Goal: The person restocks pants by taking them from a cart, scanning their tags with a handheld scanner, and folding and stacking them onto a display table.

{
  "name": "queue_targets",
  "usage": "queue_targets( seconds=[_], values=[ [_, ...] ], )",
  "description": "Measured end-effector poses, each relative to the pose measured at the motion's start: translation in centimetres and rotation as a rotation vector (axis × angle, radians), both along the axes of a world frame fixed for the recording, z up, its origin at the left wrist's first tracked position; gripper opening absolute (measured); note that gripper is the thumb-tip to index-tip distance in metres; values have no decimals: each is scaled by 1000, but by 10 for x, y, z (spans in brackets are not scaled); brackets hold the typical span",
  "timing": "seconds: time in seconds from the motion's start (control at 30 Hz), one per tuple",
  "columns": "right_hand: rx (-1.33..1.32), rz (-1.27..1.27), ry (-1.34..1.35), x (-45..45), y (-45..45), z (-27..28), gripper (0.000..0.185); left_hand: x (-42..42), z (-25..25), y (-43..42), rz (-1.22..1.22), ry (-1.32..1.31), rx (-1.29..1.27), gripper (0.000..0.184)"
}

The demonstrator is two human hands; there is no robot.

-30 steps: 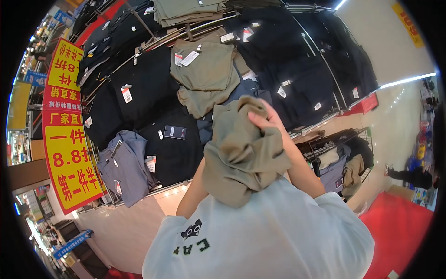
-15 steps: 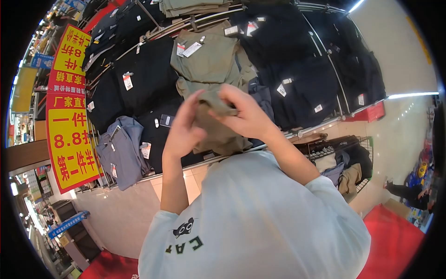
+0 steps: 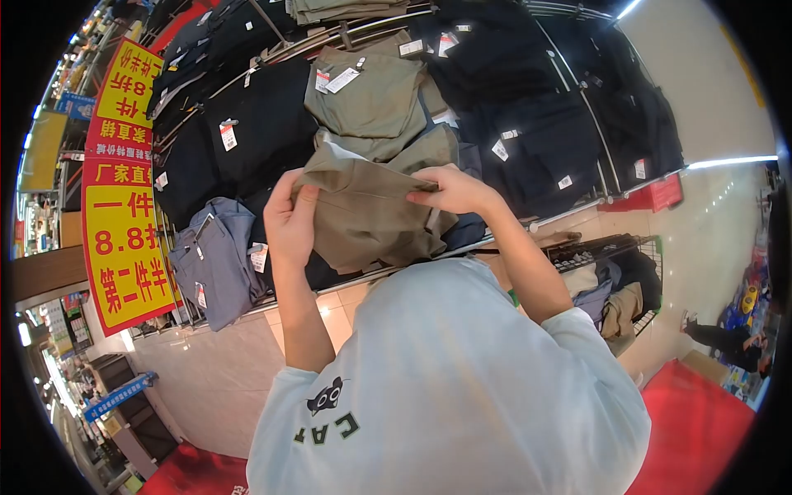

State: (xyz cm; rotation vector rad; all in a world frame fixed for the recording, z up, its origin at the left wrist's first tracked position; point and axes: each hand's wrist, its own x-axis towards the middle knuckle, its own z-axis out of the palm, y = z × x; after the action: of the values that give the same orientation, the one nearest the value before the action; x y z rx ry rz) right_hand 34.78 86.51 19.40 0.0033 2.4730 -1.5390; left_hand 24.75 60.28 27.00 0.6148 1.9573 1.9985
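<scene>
A pair of olive-khaki trousers is stretched between my two hands, above the front edge of the display rack. My left hand pinches its left upper corner, thumb on top. On the other side, my right hand grips the right upper edge with fingers closed. Part of a pale inner side shows at the upper left fold. Just behind lie folded olive trousers with white tags. To the left of my left hand, grey-blue trousers hang over the rack's edge.
Stacks of dark trousers fill the rack's right side, and more dark trousers lie left. A yellow-and-red sign stands at the left. A wire basket of clothes is at the lower right. Red floor covering lies beyond.
My hands have moved apart, and the olive trousers are now spread between them. Before, my left hand was blurred with its fingers apart, and my right hand was at the cloth near the middle.
</scene>
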Motion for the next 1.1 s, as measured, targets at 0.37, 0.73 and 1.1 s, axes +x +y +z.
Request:
queue_targets(
  seconds=[0.37, 0.73, 1.1],
  values=[
    [374, 11, 303, 55, -34, 82, 26, 6, -47, -29, 269, 33, -58, 39],
    [266, 226, 328, 58, -91, 60, 35, 5, -77, -5, -86, -309, -587, 82],
    [134, 143, 8, 65, -69, 56, 46, -52, -193, 14, -70, -362, -723, 45]
  ],
)
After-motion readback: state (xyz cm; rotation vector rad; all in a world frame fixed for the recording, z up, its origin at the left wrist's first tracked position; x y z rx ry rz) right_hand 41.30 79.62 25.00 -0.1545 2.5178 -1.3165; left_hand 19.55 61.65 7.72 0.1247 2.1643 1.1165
